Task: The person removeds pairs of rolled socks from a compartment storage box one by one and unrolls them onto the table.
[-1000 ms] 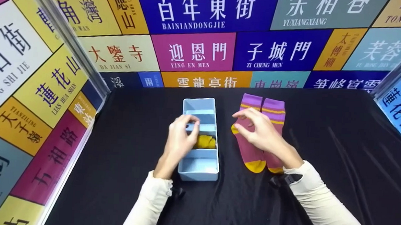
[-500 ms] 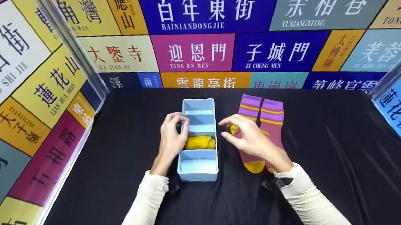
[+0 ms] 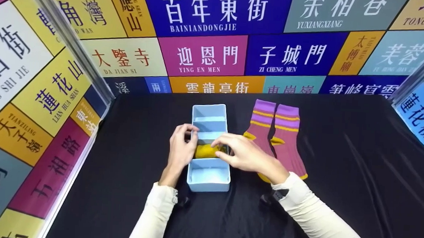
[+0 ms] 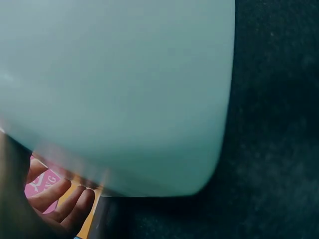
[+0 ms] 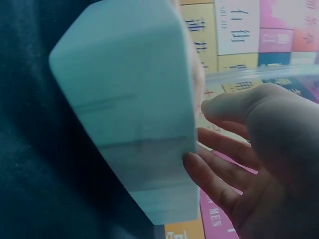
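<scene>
Smooth oblong box point(image 3: 208, 186) | rolled yellow cloth point(image 3: 205, 152) | left hand point(image 3: 181, 145), right hand point(image 3: 244, 153): thumb, fingers apart

This looks like a booth-like workstation: a surface point(image 3: 130, 147) draped in creased black cloth, enclosed along its far, left and right edges by colourful panels point(image 3: 217, 8) printed with Chinese characters and romanised names. Shiny posts point(image 3: 68, 35) rise at its far-left and far-right corners.

The long sleeves point(image 3: 154, 214) are cream, the right cuff point(image 3: 290, 183) meeting a black strap point(image 3: 280, 193).
</scene>
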A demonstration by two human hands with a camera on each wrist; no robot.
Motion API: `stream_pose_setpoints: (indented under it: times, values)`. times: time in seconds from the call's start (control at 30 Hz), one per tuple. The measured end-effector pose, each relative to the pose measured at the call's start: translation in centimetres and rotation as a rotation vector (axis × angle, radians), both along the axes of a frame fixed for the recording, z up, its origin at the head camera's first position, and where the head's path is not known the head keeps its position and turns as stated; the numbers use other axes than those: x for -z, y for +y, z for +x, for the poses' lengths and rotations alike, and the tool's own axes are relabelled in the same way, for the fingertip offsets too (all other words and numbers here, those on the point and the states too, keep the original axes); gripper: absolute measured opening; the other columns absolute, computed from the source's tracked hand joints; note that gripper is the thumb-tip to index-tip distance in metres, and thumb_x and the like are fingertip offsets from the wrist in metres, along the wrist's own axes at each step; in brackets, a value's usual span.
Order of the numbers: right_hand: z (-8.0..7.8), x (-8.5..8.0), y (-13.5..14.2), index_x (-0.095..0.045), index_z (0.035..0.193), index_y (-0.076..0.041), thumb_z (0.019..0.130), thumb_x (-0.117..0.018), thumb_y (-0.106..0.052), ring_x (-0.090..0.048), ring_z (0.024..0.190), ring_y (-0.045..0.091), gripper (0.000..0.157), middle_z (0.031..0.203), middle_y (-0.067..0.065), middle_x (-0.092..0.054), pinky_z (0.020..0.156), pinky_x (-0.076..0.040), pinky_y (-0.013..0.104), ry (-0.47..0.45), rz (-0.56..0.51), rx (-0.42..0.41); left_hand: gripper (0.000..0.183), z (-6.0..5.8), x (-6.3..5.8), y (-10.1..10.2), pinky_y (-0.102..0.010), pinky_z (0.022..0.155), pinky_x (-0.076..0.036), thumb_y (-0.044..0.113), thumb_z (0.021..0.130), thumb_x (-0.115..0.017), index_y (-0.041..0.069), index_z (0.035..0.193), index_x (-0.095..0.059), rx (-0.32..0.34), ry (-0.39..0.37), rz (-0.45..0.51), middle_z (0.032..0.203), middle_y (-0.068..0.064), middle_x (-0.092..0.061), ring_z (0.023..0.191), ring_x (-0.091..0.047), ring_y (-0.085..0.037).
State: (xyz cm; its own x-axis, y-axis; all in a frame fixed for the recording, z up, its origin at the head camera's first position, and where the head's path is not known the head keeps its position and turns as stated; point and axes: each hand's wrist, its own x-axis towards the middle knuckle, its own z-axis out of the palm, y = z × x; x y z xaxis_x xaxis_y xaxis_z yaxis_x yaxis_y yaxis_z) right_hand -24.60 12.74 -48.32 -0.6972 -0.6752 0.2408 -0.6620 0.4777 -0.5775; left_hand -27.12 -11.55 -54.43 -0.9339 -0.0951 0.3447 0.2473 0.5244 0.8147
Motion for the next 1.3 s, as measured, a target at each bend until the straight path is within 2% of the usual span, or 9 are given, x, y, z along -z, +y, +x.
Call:
stream_pose_setpoints:
  times: [0.2, 0.37, 0.5, 0.63, 0.8, 0.97, 1.07, 1.3]
  values:
    - [-0.3, 0.3, -0.4, -0.077, 0.123, -0.014, 0.106, -0.070, -0.024, -0.071, 0.102, 0.025, 0.021, 0.117, 0.001, -0.077, 0.095, -0.059, 0.040, 0.024, 0.061, 0.014, 0.015, 0.0, 0.1, -0.1, -0.037, 0.091, -0.060, 0.020, 0.104, -0.067, 0.014, 0.113, -0.077, -0.001, -0.017, 0.015, 0.122, -0.007, -0.067, 0.102, -0.074, -0.018]
    - [-0.6, 0.4, -0.6, -0.078, 0.121, -0.015, 0.107, -0.068, -0.022, -0.073, 0.104, 0.021, 0.018, 0.114, -0.001, -0.078, 0.098, -0.060, 0.041, 0.049, 0.078, 0.010, 0.015, 0.1, 0.1, -0.1, -0.039, 0.094, -0.059, 0.022, 0.104, -0.066, 0.016, 0.113, -0.076, -0.004, -0.037, 0.019, 0.121, -0.007, -0.067, 0.102, -0.075, -0.018]
    - [-0.8, 0.5, -0.8, -0.080, 0.119, -0.016, 0.107, -0.069, -0.022, -0.074, 0.103, 0.019, 0.017, 0.113, -0.002, -0.079, 0.095, -0.061, 0.040, 0.067, 0.112, 0.009, 0.014, 0.2, 0.1, -0.1, -0.039, 0.096, -0.058, 0.023, 0.105, -0.066, 0.018, 0.112, -0.077, -0.009, -0.043, 0.020, 0.120, -0.006, -0.068, 0.102, -0.076, -0.018]
    - [-1.2, 0.3, -1.2, -0.081, 0.118, -0.016, 0.102, -0.077, -0.027, -0.076, 0.097, 0.019, 0.020, 0.110, -0.001, -0.081, 0.088, -0.062, 0.039, 0.052, 0.132, 0.028, 0.013, 0.2, 0.1, -0.1, -0.040, 0.097, -0.058, 0.024, 0.104, -0.067, 0.021, 0.111, -0.077, -0.016, -0.042, 0.022, 0.119, -0.006, -0.069, 0.102, -0.076, -0.017]
    - [-1.8, -0.4, -1.8, -0.084, 0.113, -0.022, 0.092, -0.088, -0.035, -0.078, 0.093, 0.016, 0.025, 0.104, -0.004, -0.083, 0.079, -0.063, 0.037, 0.038, 0.174, 0.094, 0.012, 0.1, 0.0, 0.0, -0.041, 0.098, -0.058, 0.023, 0.104, -0.067, 0.020, 0.111, -0.076, -0.010, -0.043, 0.030, 0.121, -0.007, -0.068, 0.102, -0.077, -0.019]
    - [-1.9, -0.7, -2.5, -0.085, 0.112, -0.028, 0.093, -0.087, -0.036, -0.077, 0.093, 0.018, 0.020, 0.106, -0.008, -0.083, 0.067, -0.058, 0.039, 0.070, 0.258, 0.149, 0.012, 0.1, 0.0, 0.0, -0.039, 0.099, -0.058, 0.025, 0.105, -0.066, 0.023, 0.112, -0.076, -0.011, -0.062, 0.020, 0.123, -0.005, -0.068, 0.103, -0.076, -0.018]
    - [-2.0, -1.0, -2.7, -0.085, 0.115, -0.029, 0.095, -0.086, -0.036, -0.077, 0.093, 0.019, 0.021, 0.108, -0.008, -0.084, 0.066, -0.057, 0.040, 0.068, 0.300, 0.152, 0.012, 0.1, 0.0, -0.1, -0.039, 0.098, -0.058, 0.026, 0.106, -0.065, 0.024, 0.112, -0.076, -0.011, -0.071, 0.015, 0.122, -0.004, -0.067, 0.104, -0.076, -0.018]
    - [-2.5, -2.1, -3.0, -0.084, 0.120, -0.028, 0.086, -0.093, -0.041, -0.078, 0.101, 0.019, 0.037, 0.110, -0.006, -0.084, 0.076, -0.061, 0.045, 0.025, 0.419, 0.138, 0.012, 0.2, -0.1, 0.0, -0.040, 0.099, -0.059, 0.025, 0.106, -0.066, 0.023, 0.112, -0.075, -0.007, -0.066, 0.014, 0.121, -0.005, -0.068, 0.104, -0.076, -0.019]
